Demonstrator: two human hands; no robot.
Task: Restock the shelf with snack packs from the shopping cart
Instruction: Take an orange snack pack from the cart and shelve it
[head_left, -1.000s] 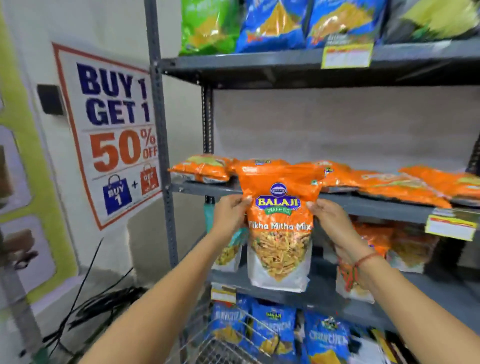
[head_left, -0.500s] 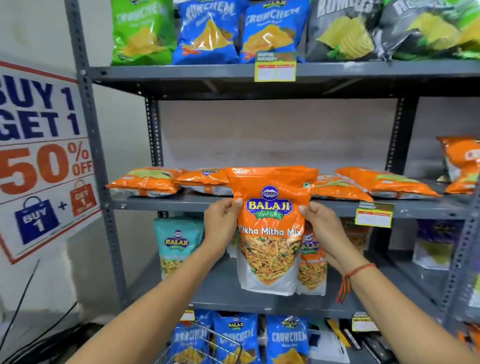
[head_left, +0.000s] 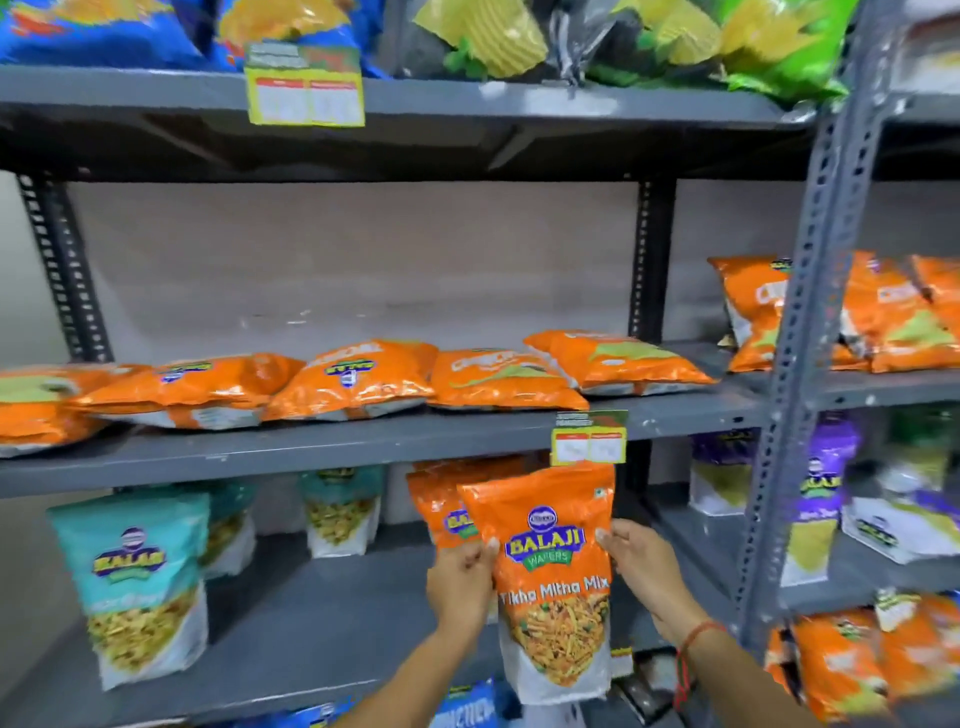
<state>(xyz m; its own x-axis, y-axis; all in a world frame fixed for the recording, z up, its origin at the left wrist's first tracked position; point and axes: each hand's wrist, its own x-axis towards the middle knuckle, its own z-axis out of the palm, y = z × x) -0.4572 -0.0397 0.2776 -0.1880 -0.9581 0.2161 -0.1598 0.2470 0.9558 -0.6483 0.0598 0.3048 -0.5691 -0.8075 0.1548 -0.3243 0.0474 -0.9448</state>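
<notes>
Both hands hold an orange Balaji Tikha Mitha Mix pack (head_left: 553, 582) upright in front of the lower grey shelf (head_left: 322, 639). My left hand (head_left: 460, 577) grips its left edge and my right hand (head_left: 644, 571) grips its right edge. Right behind the held pack stands another orange pack (head_left: 439, 506) of the same kind on that shelf. The shopping cart is out of view.
Teal Balaji packs (head_left: 140, 587) stand on the lower shelf's left. Flat orange packs (head_left: 358, 379) lie along the middle shelf (head_left: 311, 447), which carries a price tag (head_left: 589, 439). A slotted grey upright (head_left: 800, 364) divides off the right rack with more orange and purple packs.
The view has swung right and closer to the shelves. The held pack has gone from in front of the middle shelf down to the lower shelf opening, still in both hands.
</notes>
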